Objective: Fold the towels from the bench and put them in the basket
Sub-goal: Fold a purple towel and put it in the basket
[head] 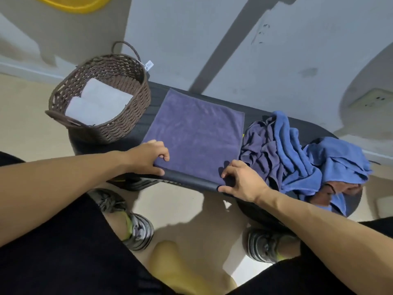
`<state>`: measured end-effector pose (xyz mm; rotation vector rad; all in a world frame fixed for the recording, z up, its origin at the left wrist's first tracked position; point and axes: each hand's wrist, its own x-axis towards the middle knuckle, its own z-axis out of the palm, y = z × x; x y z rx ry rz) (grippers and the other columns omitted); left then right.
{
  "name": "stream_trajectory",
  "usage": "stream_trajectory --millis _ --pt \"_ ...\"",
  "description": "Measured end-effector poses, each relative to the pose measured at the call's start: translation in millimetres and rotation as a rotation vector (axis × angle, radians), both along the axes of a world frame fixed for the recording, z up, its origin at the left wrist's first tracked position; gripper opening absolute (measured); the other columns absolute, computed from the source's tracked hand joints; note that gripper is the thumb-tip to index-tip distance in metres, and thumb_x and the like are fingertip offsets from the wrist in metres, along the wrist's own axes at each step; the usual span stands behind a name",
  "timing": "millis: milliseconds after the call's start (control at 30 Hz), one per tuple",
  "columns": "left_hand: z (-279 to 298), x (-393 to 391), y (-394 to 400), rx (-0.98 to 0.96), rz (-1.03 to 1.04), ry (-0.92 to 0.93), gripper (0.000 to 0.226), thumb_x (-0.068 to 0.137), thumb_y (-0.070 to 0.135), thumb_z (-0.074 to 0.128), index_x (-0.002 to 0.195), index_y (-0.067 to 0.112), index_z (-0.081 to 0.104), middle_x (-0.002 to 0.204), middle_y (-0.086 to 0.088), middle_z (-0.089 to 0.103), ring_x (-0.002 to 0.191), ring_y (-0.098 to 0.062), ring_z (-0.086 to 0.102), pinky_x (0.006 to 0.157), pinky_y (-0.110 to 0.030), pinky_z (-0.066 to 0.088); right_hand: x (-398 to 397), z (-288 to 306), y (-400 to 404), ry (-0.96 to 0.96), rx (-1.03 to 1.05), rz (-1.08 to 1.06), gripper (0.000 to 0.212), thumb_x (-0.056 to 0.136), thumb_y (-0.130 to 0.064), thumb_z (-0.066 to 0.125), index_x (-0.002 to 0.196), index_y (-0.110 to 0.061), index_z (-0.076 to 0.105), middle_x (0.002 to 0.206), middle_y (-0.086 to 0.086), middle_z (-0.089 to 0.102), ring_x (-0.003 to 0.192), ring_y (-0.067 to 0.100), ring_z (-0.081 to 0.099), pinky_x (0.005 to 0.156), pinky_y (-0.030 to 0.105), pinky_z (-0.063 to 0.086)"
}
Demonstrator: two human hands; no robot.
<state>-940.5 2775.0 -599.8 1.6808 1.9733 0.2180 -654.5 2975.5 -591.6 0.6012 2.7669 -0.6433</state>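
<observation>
A: What do the fingers hold?
B: The left hand (148,156) and right hand (240,179) each pinch a near corner of the flat dark purple microfibre towel (197,133) on the black padded bench (191,182).
A: Which way does it lie?
B: Away from both hands; the brown woven wicker basket (119,128) sits nearer the left hand.

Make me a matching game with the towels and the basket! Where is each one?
Things:
1. purple towel
2. white towels
3. blue towels
4. basket

Places:
A. crumpled in a heap at the bench's right end
B. folded inside the basket
C. standing at the bench's left end
D. spread flat mid-bench, both hands pinching its near edge

Pairs: 1-D, 2-B, 3-A, 4-C
</observation>
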Motion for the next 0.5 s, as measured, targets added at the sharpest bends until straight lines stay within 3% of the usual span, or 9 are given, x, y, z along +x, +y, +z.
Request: stream_trajectory --millis 200,367,500 --pt "-2 -1 2 -0.046 0.023 -0.038 0.033 0.078 0.042 0.075 0.104 0.03 0.06 0.104 0.011 0.053 0.096 -0.009 0.045 0.09 -0.034 0.047 -5 5 -4 0.035 0.074 0.033 0.019 0.096 -0.029 0.054 0.097 -0.013 0.064 0.097 0.004 0.056 0.094 0.026 0.055 0.077 0.036 0.048" --pt "-4 0 5 -0.029 0.032 -0.017 0.032 0.077 0.045 0.072 0.102 0.033 0.057 0.098 0.014 0.051 0.093 -0.01 0.044 0.082 -0.029 0.042 -15 9 4 0.05 -0.148 -0.327 0.018 0.1 -0.028 0.048 0.092 -0.012 0.052 0.083 0.005 0.062 0.075 0.022 0.055 0.061 0.03 0.035" --pt "-5 -11 3 0.03 0.23 -0.051 0.04 0.078 0.026 0.08 0.112 0.025 0.057 0.085 0.024 0.046 0.08 -0.007 0.05 0.075 -0.028 0.04 -20 9 11 0.047 -0.137 -0.386 0.019 0.1 -0.027 0.049 0.091 -0.011 0.054 0.081 0.004 0.061 0.072 0.019 0.052 0.061 0.029 0.03"
